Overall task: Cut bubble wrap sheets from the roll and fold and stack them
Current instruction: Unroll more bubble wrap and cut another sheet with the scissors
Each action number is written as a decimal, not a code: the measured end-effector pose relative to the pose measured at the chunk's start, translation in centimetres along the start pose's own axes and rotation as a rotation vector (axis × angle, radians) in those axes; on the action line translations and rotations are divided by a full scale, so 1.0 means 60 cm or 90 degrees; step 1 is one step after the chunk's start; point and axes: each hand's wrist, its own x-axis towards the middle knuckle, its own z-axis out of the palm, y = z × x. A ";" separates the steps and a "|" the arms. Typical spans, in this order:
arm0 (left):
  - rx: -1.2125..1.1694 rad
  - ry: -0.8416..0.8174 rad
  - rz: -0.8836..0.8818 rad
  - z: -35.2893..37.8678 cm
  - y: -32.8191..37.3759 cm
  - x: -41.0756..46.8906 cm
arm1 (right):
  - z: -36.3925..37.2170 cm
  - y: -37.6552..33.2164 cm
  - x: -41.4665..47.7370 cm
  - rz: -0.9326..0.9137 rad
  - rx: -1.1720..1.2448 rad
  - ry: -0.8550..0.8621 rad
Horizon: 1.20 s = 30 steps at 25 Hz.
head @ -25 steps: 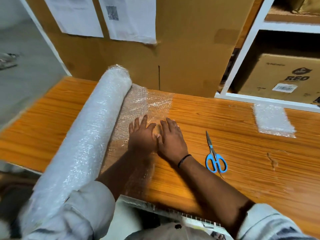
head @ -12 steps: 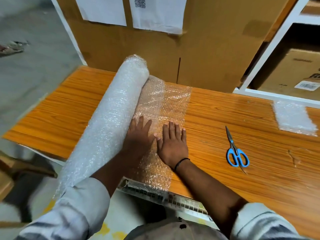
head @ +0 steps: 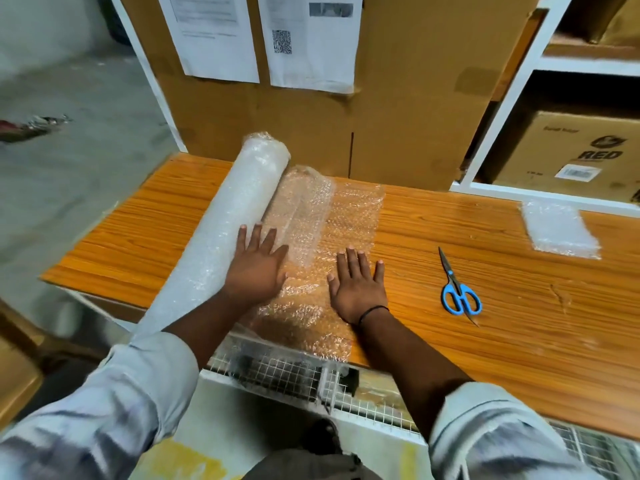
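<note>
A long bubble wrap roll [head: 225,233] lies across the wooden table [head: 519,341], its near end jutting past the front edge. An unrolled sheet [head: 349,216] spreads to its right, still joined to the roll. My left hand [head: 258,268] lies flat with straight fingers against the roll's right side and on the sheet. My right hand [head: 358,285] presses flat on the sheet near its right edge. Blue-handled scissors [head: 459,292] lie shut on the table to the right. A folded bubble wrap stack [head: 559,228] rests at the far right.
A large cardboard box [head: 398,98] with taped papers stands behind the table. A white shelf [head: 509,91] to the right holds a printed carton [head: 585,150]. A wire grid [head: 298,375] runs under the table's front edge.
My hands have spread apart: the left slid toward the roll, the right toward the sheet's right edge. More sheet lies unrolled and flattened. The camera view has shifted.
</note>
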 end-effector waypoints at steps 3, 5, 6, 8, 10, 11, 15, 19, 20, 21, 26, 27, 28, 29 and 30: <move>0.041 -0.021 -0.007 -0.009 -0.014 -0.028 | -0.007 0.009 -0.013 0.007 -0.005 -0.014; 0.048 -0.049 0.002 -0.007 -0.025 -0.037 | -0.012 0.006 -0.019 0.020 0.021 -0.003; 0.044 -0.058 0.008 -0.005 -0.032 -0.039 | -0.012 -0.003 -0.025 0.027 0.054 0.029; 0.033 -0.057 0.013 0.004 -0.045 -0.037 | -0.008 -0.038 -0.039 0.010 0.104 0.121; 0.028 -0.054 0.015 0.014 -0.053 -0.036 | -0.002 -0.089 -0.044 -0.007 0.124 0.149; 0.027 -0.058 0.021 0.019 -0.058 -0.034 | 0.003 -0.112 -0.042 0.005 0.136 0.139; 0.001 -0.033 0.025 0.038 -0.084 -0.028 | 0.030 -0.146 -0.027 0.078 0.086 0.066; -0.002 -0.019 0.033 0.051 -0.124 -0.018 | 0.038 -0.134 -0.028 0.069 0.030 0.073; -0.002 -0.011 0.036 0.051 -0.131 -0.014 | 0.036 -0.132 -0.026 0.072 0.030 0.079; -0.006 -0.007 0.035 0.050 -0.136 -0.010 | 0.034 -0.130 -0.024 0.076 0.027 0.082; -0.035 -0.002 0.042 0.052 -0.131 -0.002 | 0.035 -0.119 -0.029 0.084 0.001 0.082; -0.044 -0.002 0.041 0.049 -0.122 0.000 | 0.032 -0.111 -0.031 0.084 -0.001 0.083; -0.055 -0.001 0.037 0.045 -0.112 0.001 | 0.030 -0.102 -0.033 0.085 -0.004 0.085; -0.070 0.002 0.031 0.040 -0.101 0.002 | 0.029 -0.092 -0.036 0.085 -0.007 0.087; -0.087 0.005 0.025 0.034 -0.089 0.004 | 0.028 -0.083 -0.040 0.087 -0.009 0.087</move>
